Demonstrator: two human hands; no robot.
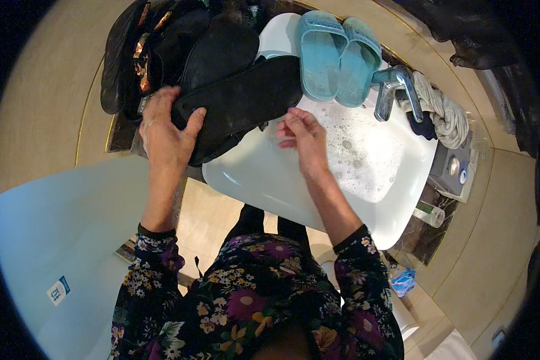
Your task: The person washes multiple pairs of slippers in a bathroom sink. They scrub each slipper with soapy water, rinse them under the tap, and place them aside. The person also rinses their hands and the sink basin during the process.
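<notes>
A long, flat black slipper (240, 96) lies tilted across the near side of a pile of dark footwear, by the left end of the sink. My left hand (167, 132) is around its left end, the thumb on one side and the fingers on the other. My right hand (305, 137) is closed, thumb against bent fingers, at the slipper's right tip. Whether anything is between those fingertips I cannot make out. Under the slipper are more black slippers (219, 51), one with a shiny orange pattern (141, 57). My right wrist hangs over the white sink (252, 186).
Soapy water (366, 153) lies in the sink. A pair of teal slide sandals (323, 57) leans on its back rim beside a chrome faucet (396, 90). Grey cloth (444, 114), a grey box (450, 171) and a clear cup (429, 213) stand to the right. A pale blue panel (66, 240) is at left.
</notes>
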